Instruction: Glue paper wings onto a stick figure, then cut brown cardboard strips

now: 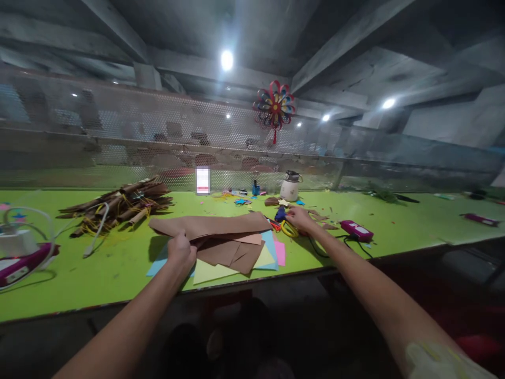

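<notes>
My left hand grips the lower edge of a long brown paper sheet, thumb on top. The sheet is raised above several loose sheets: brown paper, yellow paper, blue paper and pink paper. To the right of the stack, my right hand has its fingers closed at a small dark blue object whose kind I cannot make out. Just below that hand lie yellow scissor handles, with a red handle beside them.
Rolled brown paper sticks with yellow string lie at the left back. A lidded bottle stands near the mesh partition. Purple power strips with cables rest on the green table. A paper flower hangs above.
</notes>
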The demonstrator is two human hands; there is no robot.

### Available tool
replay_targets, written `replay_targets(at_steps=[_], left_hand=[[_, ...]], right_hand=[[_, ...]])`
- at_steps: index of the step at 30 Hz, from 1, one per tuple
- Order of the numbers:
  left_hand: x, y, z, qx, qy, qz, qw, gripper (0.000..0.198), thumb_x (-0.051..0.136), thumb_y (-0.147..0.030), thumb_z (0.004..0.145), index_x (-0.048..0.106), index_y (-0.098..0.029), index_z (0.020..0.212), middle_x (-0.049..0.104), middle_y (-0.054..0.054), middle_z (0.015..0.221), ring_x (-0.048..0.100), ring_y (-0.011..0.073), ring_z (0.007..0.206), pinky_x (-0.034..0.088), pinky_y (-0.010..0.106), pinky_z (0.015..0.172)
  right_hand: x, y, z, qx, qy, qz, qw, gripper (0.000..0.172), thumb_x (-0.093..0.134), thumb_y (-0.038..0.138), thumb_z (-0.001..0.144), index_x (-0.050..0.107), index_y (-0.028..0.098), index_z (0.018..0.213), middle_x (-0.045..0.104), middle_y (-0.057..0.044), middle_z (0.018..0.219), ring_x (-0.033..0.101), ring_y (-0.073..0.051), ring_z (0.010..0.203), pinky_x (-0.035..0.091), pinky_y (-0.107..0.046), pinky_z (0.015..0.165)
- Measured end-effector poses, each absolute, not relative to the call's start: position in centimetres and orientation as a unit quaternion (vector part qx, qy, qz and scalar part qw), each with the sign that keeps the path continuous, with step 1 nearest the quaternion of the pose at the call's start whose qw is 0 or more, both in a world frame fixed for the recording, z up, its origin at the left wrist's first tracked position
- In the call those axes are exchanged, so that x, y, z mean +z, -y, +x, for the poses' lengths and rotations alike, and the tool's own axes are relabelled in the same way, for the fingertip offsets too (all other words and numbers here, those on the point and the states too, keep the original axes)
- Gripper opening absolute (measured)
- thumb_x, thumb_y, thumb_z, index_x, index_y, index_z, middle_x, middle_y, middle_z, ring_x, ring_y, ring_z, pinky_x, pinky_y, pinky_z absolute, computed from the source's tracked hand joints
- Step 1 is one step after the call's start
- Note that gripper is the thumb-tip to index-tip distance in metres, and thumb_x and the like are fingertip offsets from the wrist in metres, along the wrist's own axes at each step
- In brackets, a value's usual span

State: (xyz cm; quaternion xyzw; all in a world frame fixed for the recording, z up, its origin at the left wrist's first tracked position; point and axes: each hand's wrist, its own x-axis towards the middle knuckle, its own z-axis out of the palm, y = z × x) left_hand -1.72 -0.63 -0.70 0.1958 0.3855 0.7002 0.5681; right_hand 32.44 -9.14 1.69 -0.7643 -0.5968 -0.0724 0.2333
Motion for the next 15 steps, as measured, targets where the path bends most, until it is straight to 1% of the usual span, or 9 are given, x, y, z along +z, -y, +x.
replay_targets(at_steps=[2, 3, 6, 8, 12, 13, 15], left_hand=[[-0.8, 0.6, -1.8, 0.701, -0.378, 0.19, 0.574, 0.006, 0.048, -0.01, 0.074, 0.053, -0.015, 0.074, 0.057, 0.0, 0.067, 0.061, 0.015, 0.068, 0.053, 0.038, 0.074], [-0.9, 0.5, -1.8, 0.7, -0.373, 0.19, 0.579, 0.006, 0.048, -0.011, 0.074, 0.053, -0.015, 0.074, 0.057, 0.001, 0.066, 0.061, 0.0159, 0.069, 0.053, 0.04, 0.074], [-1.3, 0.2, -1.8, 0.701, -0.358, 0.195, 0.585, 0.006, 0.048, -0.012, 0.074, 0.053, -0.015, 0.073, 0.058, 0.001, 0.067, 0.062, 0.0169, 0.071, 0.052, 0.042, 0.076], [-1.5, 0.1, -1.8, 0.704, -0.353, 0.196, 0.585, 0.006, 0.049, -0.011, 0.074, 0.054, -0.015, 0.074, 0.059, 0.002, 0.069, 0.062, 0.0169, 0.072, 0.052, 0.042, 0.077], [-1.5, 0.1, -1.9, 0.703, -0.348, 0.19, 0.59, 0.008, 0.049, -0.011, 0.075, 0.055, -0.015, 0.078, 0.06, 0.003, 0.071, 0.063, 0.0173, 0.071, 0.051, 0.044, 0.078], [-1.4, 0.2, -1.9, 0.702, -0.346, 0.188, 0.593, 0.008, 0.049, -0.011, 0.075, 0.055, -0.015, 0.078, 0.06, 0.003, 0.071, 0.063, 0.0172, 0.07, 0.051, 0.045, 0.078], [-1.3, 0.3, -1.9, 0.701, -0.345, 0.186, 0.596, 0.009, 0.048, -0.011, 0.075, 0.055, -0.015, 0.079, 0.061, 0.002, 0.071, 0.062, 0.0164, 0.069, 0.051, 0.044, 0.079]], right_hand=[[1.0, 8.8, 34.2, -0.066, 0.588, -0.779, 0.206, 0.019, 0.064, 0.021, 0.07, 0.072, 0.014, 0.086, 0.071, -0.009, 0.082, 0.062, -0.02, 0.074, 0.042, -0.025, 0.065], [0.5, 8.7, 34.8, -0.067, 0.582, -0.786, 0.197, 0.018, 0.064, 0.021, 0.07, 0.072, 0.014, 0.085, 0.071, -0.009, 0.082, 0.062, -0.02, 0.074, 0.042, -0.025, 0.065], [-0.7, 8.4, 35.4, -0.084, 0.567, -0.797, 0.189, 0.02, 0.056, 0.022, 0.079, 0.072, 0.011, 0.085, 0.07, -0.013, 0.087, 0.062, -0.021, 0.079, 0.042, -0.026, 0.07], [-1.0, 8.1, 35.7, -0.095, 0.565, -0.797, 0.19, 0.023, 0.053, 0.022, 0.082, 0.071, 0.011, 0.087, 0.07, -0.013, 0.092, 0.062, -0.021, 0.084, 0.042, -0.027, 0.074], [-0.3, 8.6, 37.2, -0.121, 0.549, -0.801, 0.204, 0.03, 0.044, 0.026, 0.088, 0.068, 0.015, 0.103, 0.068, -0.009, 0.103, 0.06, -0.018, 0.091, 0.042, -0.025, 0.079], [-0.1, 9.1, 37.9, -0.131, 0.536, -0.808, 0.207, 0.033, 0.041, 0.026, 0.09, 0.066, 0.015, 0.107, 0.067, -0.01, 0.106, 0.06, -0.019, 0.093, 0.042, -0.025, 0.08], [0.4, 10.7, 39.6, -0.148, 0.504, -0.827, 0.202, 0.035, 0.039, 0.025, 0.09, 0.064, 0.012, 0.11, 0.065, -0.014, 0.108, 0.059, -0.021, 0.097, 0.041, -0.028, 0.083]])
